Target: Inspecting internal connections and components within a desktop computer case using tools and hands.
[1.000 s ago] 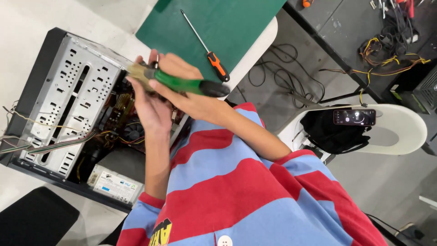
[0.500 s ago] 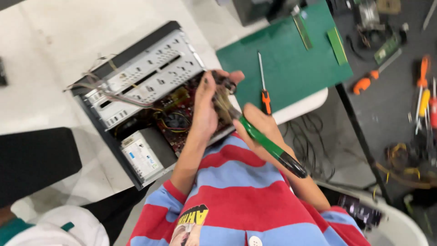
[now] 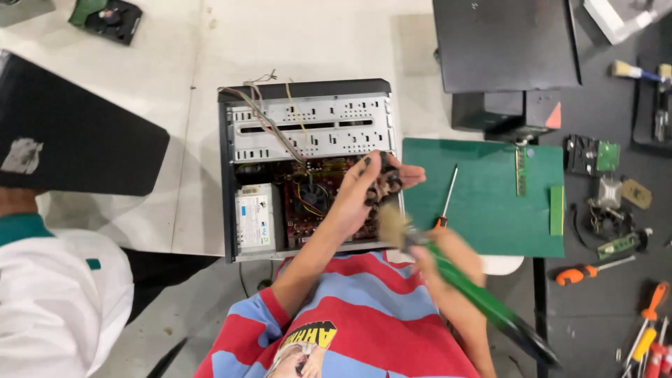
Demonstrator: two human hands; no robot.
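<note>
At the far left a second person's white sleeve (image 3: 59,294) shows beside a black side panel (image 3: 77,133) lying on the white table (image 3: 189,84). Next comes the open computer case (image 3: 308,168), laid flat, with loose grey and coloured cables (image 3: 269,115) trailing over its drive cage, a power supply (image 3: 255,218) in the lower left corner, and a red motherboard (image 3: 315,203) with a fan. The left hand (image 3: 360,189) reaches over the board, its fingers closed around a small dark component (image 3: 388,183) held just above the case's right edge. The right hand (image 3: 448,269) is clenched on the green handle of a brush (image 3: 455,276), whose pale bristles sit just below the component, near the case rim. Further right, a screwdriver (image 3: 446,199) lies on a green mat (image 3: 490,203).

The likely risk is that dust swept off the component falls onto the motherboard, since the part hangs over the case. The one-handed hold also looks light; a firm stroke could knock the part into the fan or cables.
</note>
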